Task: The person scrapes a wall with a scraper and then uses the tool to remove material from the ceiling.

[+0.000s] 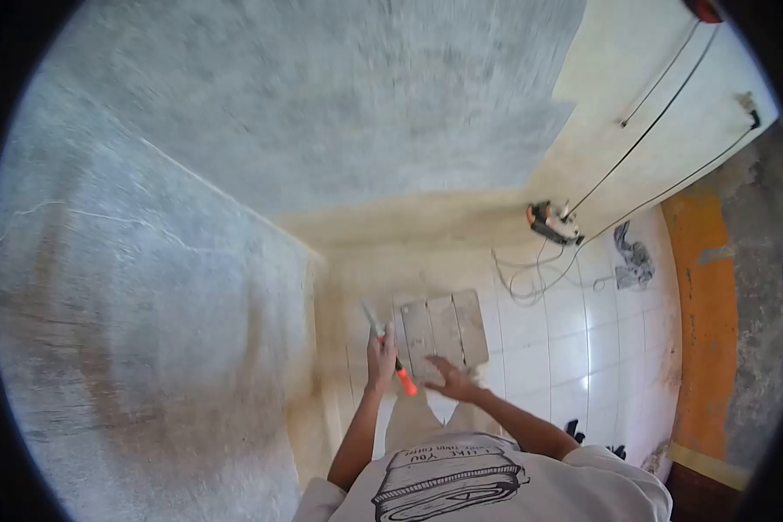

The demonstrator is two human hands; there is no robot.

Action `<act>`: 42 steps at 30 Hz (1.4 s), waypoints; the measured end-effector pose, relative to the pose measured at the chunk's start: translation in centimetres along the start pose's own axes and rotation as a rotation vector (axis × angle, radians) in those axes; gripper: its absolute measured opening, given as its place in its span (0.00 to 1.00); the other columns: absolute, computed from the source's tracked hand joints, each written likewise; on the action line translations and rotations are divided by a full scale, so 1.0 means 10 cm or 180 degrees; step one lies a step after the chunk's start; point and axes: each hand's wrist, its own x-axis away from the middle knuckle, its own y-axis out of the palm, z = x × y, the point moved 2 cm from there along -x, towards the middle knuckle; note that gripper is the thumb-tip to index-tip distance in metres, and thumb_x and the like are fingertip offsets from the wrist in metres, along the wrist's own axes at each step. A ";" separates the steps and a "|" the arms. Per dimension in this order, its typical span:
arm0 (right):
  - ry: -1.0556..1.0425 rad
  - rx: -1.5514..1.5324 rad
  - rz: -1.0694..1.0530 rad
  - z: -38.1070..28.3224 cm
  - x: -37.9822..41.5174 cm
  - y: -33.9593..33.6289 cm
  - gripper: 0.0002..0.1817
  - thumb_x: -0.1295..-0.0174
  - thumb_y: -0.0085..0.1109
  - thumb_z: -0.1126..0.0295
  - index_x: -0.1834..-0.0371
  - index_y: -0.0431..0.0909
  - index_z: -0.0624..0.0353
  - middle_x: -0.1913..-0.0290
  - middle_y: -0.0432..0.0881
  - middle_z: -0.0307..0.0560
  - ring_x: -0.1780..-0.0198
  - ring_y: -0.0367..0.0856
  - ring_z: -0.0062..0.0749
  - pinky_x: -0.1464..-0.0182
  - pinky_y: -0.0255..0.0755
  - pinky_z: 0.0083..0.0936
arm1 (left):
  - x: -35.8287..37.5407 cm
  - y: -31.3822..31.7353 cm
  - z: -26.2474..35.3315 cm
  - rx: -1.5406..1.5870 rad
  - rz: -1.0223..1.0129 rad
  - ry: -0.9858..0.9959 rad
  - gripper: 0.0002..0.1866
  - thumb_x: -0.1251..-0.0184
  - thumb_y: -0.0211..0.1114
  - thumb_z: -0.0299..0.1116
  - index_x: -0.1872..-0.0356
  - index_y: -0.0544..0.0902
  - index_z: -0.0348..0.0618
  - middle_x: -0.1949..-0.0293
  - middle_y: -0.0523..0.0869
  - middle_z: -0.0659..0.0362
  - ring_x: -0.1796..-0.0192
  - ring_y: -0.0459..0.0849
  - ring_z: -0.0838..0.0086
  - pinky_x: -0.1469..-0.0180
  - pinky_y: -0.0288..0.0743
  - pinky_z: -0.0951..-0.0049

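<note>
My left hand (381, 352) is closed around a long thin tool (405, 380) with an orange-red and black handle. The tool's narrow pale end points up and away, and its orange end hangs toward my right hand. Beside it, my right hand (452, 380) is spread with its fingers apart and nothing in it. Beyond both hands lies a brownish slatted board or low stool (445, 326) on the tiled floor.
Grey-coated walls (365, 96) rise ahead and at the left (148, 304). An orange and black machine (554, 224) with loose cables (531, 283) sits by the wall. A dark crumpled cloth (633, 257) lies on the tiles at the right, near an orange strip (707, 304).
</note>
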 end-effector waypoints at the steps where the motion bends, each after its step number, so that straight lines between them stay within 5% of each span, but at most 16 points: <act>1: -0.0275 0.0091 -0.0013 -0.01 -0.09 -0.04 0.40 0.36 0.68 0.54 0.27 0.62 0.62 0.32 0.70 0.61 0.35 0.75 0.52 0.34 0.71 0.39 | -0.08 0.12 -0.01 0.0707 -0.0117 0.0070 0.21 0.22 0.56 0.53 0.64 0.71 0.44 0.78 0.66 0.71 0.77 0.64 0.82 0.69 0.63 0.77; 2: -0.0162 0.0025 -0.0009 -0.12 -0.19 -0.14 0.35 0.35 0.67 0.54 0.31 0.67 0.61 0.37 0.75 0.60 0.39 0.78 0.49 0.38 0.73 0.37 | -0.19 0.22 -0.02 0.0749 -0.0191 0.0184 0.21 0.22 0.56 0.53 0.64 0.71 0.44 0.78 0.66 0.71 0.77 0.64 0.82 0.69 0.63 0.77; 3: -0.0244 -0.0061 0.0105 -1.02 -0.25 -0.15 0.30 0.34 0.65 0.54 0.36 0.72 0.61 0.43 0.80 0.59 0.44 0.82 0.47 0.42 0.75 0.36 | 0.15 -0.21 0.63 0.1269 -0.0156 0.0312 0.18 0.21 0.55 0.51 0.64 0.70 0.47 0.76 0.66 0.70 0.75 0.65 0.82 0.69 0.63 0.77; 5: 0.0723 -0.0362 -0.0364 -1.06 -0.20 -0.01 0.22 0.31 0.62 0.53 0.46 0.77 0.59 0.57 0.86 0.54 0.53 0.86 0.43 0.50 0.77 0.35 | 0.33 -0.28 0.69 0.1831 -0.0274 0.0225 0.15 0.20 0.55 0.49 0.64 0.70 0.50 0.74 0.67 0.69 0.74 0.66 0.82 0.68 0.64 0.76; 6: 0.0589 -0.0328 -0.0158 -1.24 -0.17 -0.13 0.19 0.29 0.58 0.51 0.51 0.77 0.57 0.70 0.85 0.49 0.63 0.87 0.40 0.58 0.77 0.36 | 0.34 -0.28 0.66 0.2275 -0.0168 0.0266 0.16 0.19 0.53 0.49 0.64 0.70 0.48 0.73 0.68 0.68 0.72 0.67 0.82 0.67 0.66 0.76; 10: 0.0616 0.0249 0.0240 -1.63 -0.14 -0.29 0.22 0.31 0.59 0.47 0.57 0.78 0.57 0.79 0.80 0.50 0.74 0.84 0.42 0.68 0.75 0.38 | 0.48 -0.47 0.98 0.2860 -0.0546 0.0216 0.17 0.18 0.51 0.47 0.63 0.72 0.44 0.70 0.70 0.64 0.66 0.73 0.78 0.58 0.77 0.72; 16: 0.0681 0.0651 0.0751 -2.01 0.04 -0.32 0.21 0.34 0.63 0.47 0.61 0.78 0.55 0.83 0.78 0.44 0.78 0.82 0.38 0.72 0.73 0.35 | 0.67 -0.94 1.25 0.1553 -0.1069 0.0648 0.19 0.18 0.50 0.47 0.55 0.76 0.39 0.62 0.80 0.58 0.57 0.84 0.69 0.48 0.82 0.66; 23: 0.0010 0.0581 0.1249 -2.55 0.12 -0.41 0.20 0.34 0.66 0.51 0.68 0.77 0.58 0.81 0.73 0.50 0.79 0.74 0.44 0.73 0.67 0.37 | 0.84 -1.06 1.60 0.1885 -0.1207 0.0898 0.23 0.18 0.49 0.50 0.54 0.76 0.36 0.62 0.81 0.56 0.57 0.84 0.68 0.50 0.83 0.64; 25: 0.0154 0.0539 0.0946 -2.74 0.15 -0.48 0.23 0.34 0.63 0.46 0.60 0.81 0.57 0.74 0.81 0.56 0.71 0.80 0.52 0.67 0.72 0.43 | 0.84 -1.03 1.70 0.2179 -0.1165 0.0946 0.23 0.19 0.50 0.51 0.53 0.76 0.37 0.64 0.81 0.56 0.59 0.84 0.68 0.50 0.84 0.63; 26: -0.0315 0.0451 0.1247 -2.85 0.15 -0.50 0.22 0.32 0.64 0.51 0.70 0.77 0.61 0.81 0.71 0.50 0.79 0.73 0.41 0.73 0.66 0.36 | 0.83 -1.01 1.75 0.2247 -0.1164 0.0976 0.23 0.19 0.50 0.52 0.53 0.75 0.38 0.66 0.81 0.56 0.61 0.83 0.70 0.51 0.84 0.61; 27: -0.0303 0.0468 0.1265 -2.94 0.16 -0.53 0.22 0.32 0.64 0.51 0.70 0.77 0.61 0.81 0.71 0.50 0.79 0.73 0.41 0.73 0.66 0.36 | 0.80 -0.98 1.77 0.2257 -0.1189 0.0973 0.23 0.19 0.50 0.52 0.53 0.75 0.38 0.66 0.81 0.56 0.61 0.83 0.70 0.51 0.84 0.61; 30: 0.0244 0.0051 0.1088 -3.07 0.21 -0.55 0.21 0.29 0.59 0.50 0.59 0.80 0.60 0.79 0.73 0.46 0.76 0.72 0.27 0.71 0.67 0.30 | 0.81 -0.92 1.92 0.2252 -0.1254 0.0964 0.21 0.19 0.50 0.52 0.56 0.73 0.40 0.68 0.80 0.58 0.64 0.82 0.72 0.53 0.84 0.62; 42: 0.0501 -0.1710 0.0802 -2.81 -0.41 -0.56 0.20 0.28 0.59 0.51 0.56 0.80 0.59 0.73 0.76 0.35 0.69 0.76 0.18 0.65 0.71 0.22 | 0.35 -0.73 2.34 0.1900 -0.0941 0.1075 0.23 0.20 0.50 0.54 0.52 0.74 0.41 0.71 0.79 0.59 0.68 0.81 0.72 0.60 0.80 0.64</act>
